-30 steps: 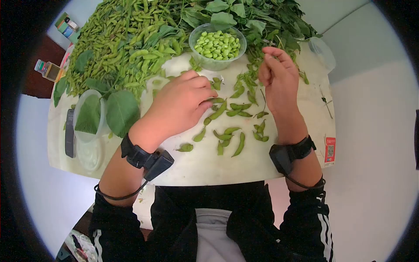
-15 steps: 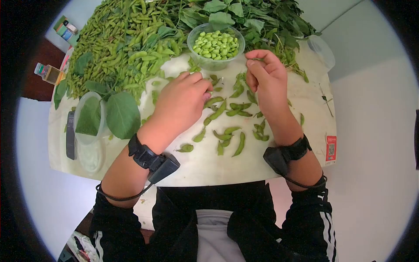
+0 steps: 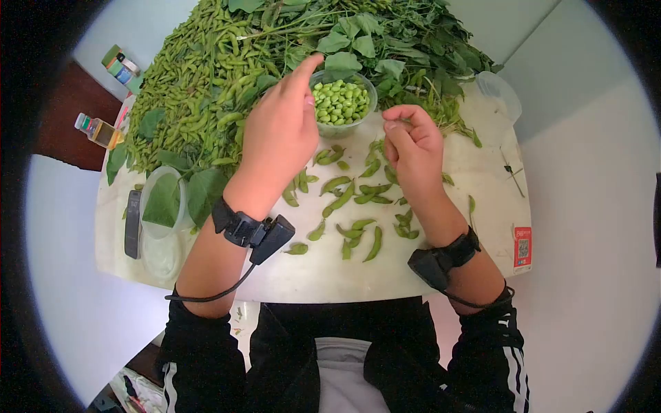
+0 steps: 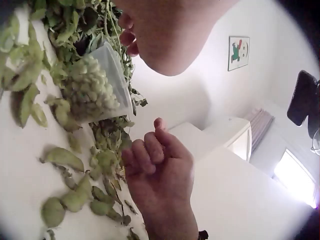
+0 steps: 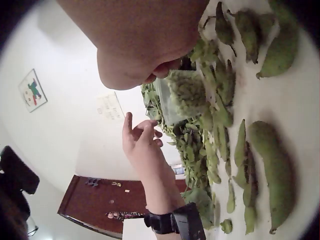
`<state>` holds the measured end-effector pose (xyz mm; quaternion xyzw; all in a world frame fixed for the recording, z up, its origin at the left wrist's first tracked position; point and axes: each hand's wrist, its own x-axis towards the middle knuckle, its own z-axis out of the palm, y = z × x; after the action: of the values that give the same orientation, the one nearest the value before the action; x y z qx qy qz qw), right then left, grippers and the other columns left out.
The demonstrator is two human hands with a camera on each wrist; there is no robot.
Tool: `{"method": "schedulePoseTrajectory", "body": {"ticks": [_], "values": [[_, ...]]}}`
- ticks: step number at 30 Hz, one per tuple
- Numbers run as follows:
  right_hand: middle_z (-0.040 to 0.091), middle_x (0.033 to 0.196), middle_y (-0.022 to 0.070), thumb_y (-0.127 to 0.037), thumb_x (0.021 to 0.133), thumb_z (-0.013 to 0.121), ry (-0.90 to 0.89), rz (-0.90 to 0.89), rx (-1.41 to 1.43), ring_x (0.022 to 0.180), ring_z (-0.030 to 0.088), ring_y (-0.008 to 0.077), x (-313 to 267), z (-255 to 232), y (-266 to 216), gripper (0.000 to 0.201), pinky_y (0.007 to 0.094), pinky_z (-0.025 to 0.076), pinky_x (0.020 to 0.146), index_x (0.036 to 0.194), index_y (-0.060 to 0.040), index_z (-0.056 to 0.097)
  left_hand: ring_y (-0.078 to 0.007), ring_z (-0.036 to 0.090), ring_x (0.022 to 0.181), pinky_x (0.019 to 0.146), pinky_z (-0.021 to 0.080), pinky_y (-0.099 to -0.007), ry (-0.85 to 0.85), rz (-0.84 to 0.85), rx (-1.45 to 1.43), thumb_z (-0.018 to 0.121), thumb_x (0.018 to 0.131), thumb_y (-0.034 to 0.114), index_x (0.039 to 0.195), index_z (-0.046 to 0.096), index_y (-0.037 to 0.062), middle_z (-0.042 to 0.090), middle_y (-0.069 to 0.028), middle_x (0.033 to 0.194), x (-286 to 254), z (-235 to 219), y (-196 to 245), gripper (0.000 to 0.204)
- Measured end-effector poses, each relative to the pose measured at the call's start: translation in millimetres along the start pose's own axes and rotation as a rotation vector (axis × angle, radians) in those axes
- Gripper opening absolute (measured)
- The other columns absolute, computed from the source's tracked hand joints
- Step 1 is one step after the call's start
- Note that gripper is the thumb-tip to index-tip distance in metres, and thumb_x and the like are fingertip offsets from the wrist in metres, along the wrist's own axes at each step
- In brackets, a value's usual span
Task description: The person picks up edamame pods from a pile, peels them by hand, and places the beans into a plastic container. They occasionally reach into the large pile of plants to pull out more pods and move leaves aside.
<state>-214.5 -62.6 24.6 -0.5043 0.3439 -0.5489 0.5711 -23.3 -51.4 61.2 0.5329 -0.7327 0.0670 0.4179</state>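
Note:
My left hand [image 3: 281, 131] is raised at the left edge of the clear plastic bowl [image 3: 374, 110] of shelled green soybeans [image 3: 339, 103], partly covering it. Its index finger stretches forward while the other fingers bend loosely, as the right wrist view shows, and nothing shows in its grasp. To the right of the bowl, above the table, my right hand [image 3: 416, 148] has curled fingers, the thumb close to the index finger; no object shows between them. Several soybean pods [image 3: 339, 198] lie scattered on the white table between the two forearms.
A big heap of pods [image 3: 200, 89] and leafy stalks [image 3: 413, 41] covers the back of the table. At the left are a plastic tub [image 3: 180, 206] with a leaf, a dark remote-like object [image 3: 132, 224] and a bottle [image 3: 100, 131]. A plastic container [image 3: 499, 96] stands back right.
My left hand has moved from over the loose pods forward to the bowl's left edge, its index finger straightening. My right hand has shifted left and slightly nearer to me.

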Motion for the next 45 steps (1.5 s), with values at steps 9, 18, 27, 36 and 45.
{"method": "schedulePoseTrajectory", "body": {"ticks": [9, 18, 27, 36, 45], "values": [[0.056, 0.095, 0.0079, -0.017, 0.074, 0.071, -0.578, -0.662, -1.116, 0.094, 0.052, 0.0254, -14.8, 10.2, 2.2, 0.025, 0.0362, 0.043, 0.082, 0.096, -0.0063, 0.063, -0.0107, 0.055, 0.067, 0.060, 0.043, -0.0235, -0.107, -0.231, -0.577, 0.051, 0.088, -0.003, 0.117, 0.049, 0.0047, 0.058, -0.0056, 0.090, -32.8, 1.2, -6.6, 0.031], [0.060, 0.086, 0.0065, -0.019, 0.081, 0.066, -0.549, -0.212, -0.978, 0.079, 0.057, 0.0247, -8.9, 9.7, -3.5, 0.016, 0.0355, 0.044, 0.070, 0.086, -0.0056, 0.058, -0.0077, 0.050, 0.078, 0.069, 0.040, -0.0211, -0.273, -0.269, -0.798, 0.053, 0.092, 0.005, 0.119, 0.044, 0.0038, 0.054, -0.0024, 0.091, -64.3, 10.8, -11.6, 0.028], [0.054, 0.072, -0.0005, -0.014, 0.092, 0.060, -0.469, 0.208, -0.013, 0.062, 0.050, 0.0063, -19.0, 14.7, 5.6, 0.020, 0.0219, 0.039, 0.052, 0.099, -0.0075, 0.043, -0.0072, 0.048, 0.066, 0.056, 0.038, -0.0198, -0.468, -0.471, -1.193, 0.052, 0.097, 0.017, 0.120, 0.041, 0.0043, 0.053, -0.0017, 0.078, -65.7, 2.7, 2.4, 0.029], [0.050, 0.065, -0.0010, -0.027, 0.098, 0.051, -0.580, 0.200, -0.175, 0.057, 0.045, 0.0068, -17.9, 11.0, 4.8, 0.024, 0.0226, 0.036, 0.051, 0.088, -0.0055, 0.051, -0.0062, 0.044, 0.063, 0.055, 0.036, -0.0190, -0.401, -0.398, -1.173, 0.046, 0.098, 0.011, 0.118, 0.040, 0.0057, 0.048, 0.0004, 0.074, -59.4, -2.2, -2.6, 0.022], [0.049, 0.058, 0.0118, -0.018, 0.091, 0.057, -0.627, -0.107, -0.632, 0.051, 0.049, 0.0257, -15.0, 7.2, 4.0, 0.021, 0.0349, 0.039, 0.050, 0.075, -0.0035, 0.054, -0.0049, 0.042, 0.067, 0.055, 0.034, -0.0204, -0.490, -0.486, -1.281, 0.044, 0.097, 0.008, 0.117, 0.040, 0.0072, 0.049, 0.0013, 0.079, -65.0, 5.7, -1.2, 0.020]]}}
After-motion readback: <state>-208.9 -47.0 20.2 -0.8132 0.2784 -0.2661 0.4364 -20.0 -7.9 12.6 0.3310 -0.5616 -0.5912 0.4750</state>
